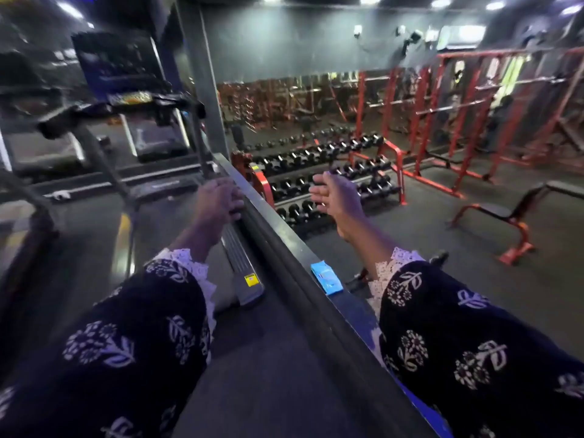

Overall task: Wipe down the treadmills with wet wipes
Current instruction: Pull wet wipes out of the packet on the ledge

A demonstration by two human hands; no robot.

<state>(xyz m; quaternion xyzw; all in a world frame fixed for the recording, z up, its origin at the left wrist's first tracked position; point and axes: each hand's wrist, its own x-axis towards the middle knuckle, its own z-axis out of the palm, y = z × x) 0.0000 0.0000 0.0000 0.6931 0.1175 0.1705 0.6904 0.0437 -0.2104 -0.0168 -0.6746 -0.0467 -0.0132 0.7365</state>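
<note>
Blue wet wipes pack (327, 278) lies on grey ledge (284, 238), between forearms. Left hand (218, 200) farther along ledge, fingers curled over its rim. Right hand (336, 197) in air past ledge, fingers spread, holding nothing. Treadmill (126, 99) at left, blurred

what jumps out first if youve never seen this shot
Two flower-patterned sleeves reach forward: the left hand rests on a grey ledge, the right hand hangs open beyond it. A bright blue wipes pack lies on that ledge between the arms. Below to the right stand rows of dumbbells and red racks; a treadmill is at left.
</note>
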